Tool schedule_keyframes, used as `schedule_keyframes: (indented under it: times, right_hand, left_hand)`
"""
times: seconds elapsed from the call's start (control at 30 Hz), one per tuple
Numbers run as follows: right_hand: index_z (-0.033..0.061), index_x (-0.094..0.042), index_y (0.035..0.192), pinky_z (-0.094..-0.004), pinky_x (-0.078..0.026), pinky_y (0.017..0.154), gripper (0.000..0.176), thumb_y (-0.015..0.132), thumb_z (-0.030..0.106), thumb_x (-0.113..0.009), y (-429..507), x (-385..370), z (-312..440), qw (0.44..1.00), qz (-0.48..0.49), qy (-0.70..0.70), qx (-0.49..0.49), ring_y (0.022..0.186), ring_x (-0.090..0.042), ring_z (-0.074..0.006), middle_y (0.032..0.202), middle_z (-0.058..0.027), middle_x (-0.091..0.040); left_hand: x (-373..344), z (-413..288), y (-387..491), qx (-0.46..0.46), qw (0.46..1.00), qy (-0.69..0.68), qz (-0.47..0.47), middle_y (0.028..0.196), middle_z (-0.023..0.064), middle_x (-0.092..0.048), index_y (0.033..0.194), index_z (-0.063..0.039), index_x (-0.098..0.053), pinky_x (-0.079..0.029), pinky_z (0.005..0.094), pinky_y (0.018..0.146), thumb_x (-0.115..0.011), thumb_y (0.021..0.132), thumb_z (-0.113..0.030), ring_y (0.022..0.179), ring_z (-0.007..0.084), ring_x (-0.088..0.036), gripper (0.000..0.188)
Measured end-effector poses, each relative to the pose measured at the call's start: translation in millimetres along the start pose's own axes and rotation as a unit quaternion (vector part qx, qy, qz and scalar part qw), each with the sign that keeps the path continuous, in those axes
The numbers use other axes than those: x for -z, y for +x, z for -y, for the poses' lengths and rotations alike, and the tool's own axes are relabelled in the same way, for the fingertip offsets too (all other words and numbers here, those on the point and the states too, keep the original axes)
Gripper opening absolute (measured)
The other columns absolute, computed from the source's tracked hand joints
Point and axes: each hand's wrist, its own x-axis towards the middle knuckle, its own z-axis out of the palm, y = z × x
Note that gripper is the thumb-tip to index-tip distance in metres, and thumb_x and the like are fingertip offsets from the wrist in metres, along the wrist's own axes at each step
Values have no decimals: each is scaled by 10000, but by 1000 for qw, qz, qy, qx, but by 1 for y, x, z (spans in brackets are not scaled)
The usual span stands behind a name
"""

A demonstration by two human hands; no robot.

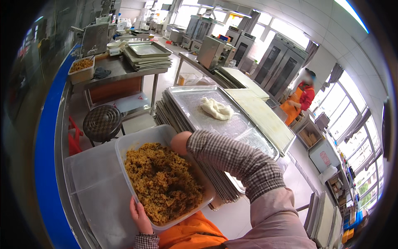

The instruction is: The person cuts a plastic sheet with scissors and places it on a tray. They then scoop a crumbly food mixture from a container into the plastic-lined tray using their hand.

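Observation:
A translucent plastic tub [203, 194] holding a crumbly brown-orange filling [161, 183] is tilted in front of me. My left hand [141, 216] grips the tub's near left wall, fingers on the outside. At the tub's far right rim is my right hand [181, 142], mostly hidden by its checked sleeve and the rim, so its fingers cannot be made out. Beyond my right forearm, a white cloth-like or dough-like lump [216, 109] lies on the top metal baking tray [199, 91] of a tall stack.
Left of the tub lies a translucent lid or sheet [99, 186] on the metal counter. A round stool [102, 123] stands beyond it. Another filling tub [81, 74] and stacked trays [149, 49] occupy the steel table. A person in an orange apron [292, 105] stands at the back right.

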Motion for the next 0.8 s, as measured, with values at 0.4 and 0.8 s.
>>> schedule_keyframes:
  times: [0.4,0.8]
  right_hand:
    - [28,-654,1085,-406,-504,789,271,901,202,-557,19,15,-23,998,-6,48,-36,909,-596,-283,1091,-139,-628]
    - [68,-633,1155,-388,-502,807,285,954,234,-517,-19,0,-3,994,0,67,-81,1000,-588,-263,1187,-103,-603]
  left_hand:
    - [-4,-6,-1,34,999,20,-29,1400,130,-398,1392,-7,-344,-375,354,1025,-416,1004,-275,1266,245,-414,477]
    - [-6,-3,2,12,999,31,-42,1410,117,-393,1393,-30,-359,-357,348,1050,-397,1003,-348,1280,241,-395,506]
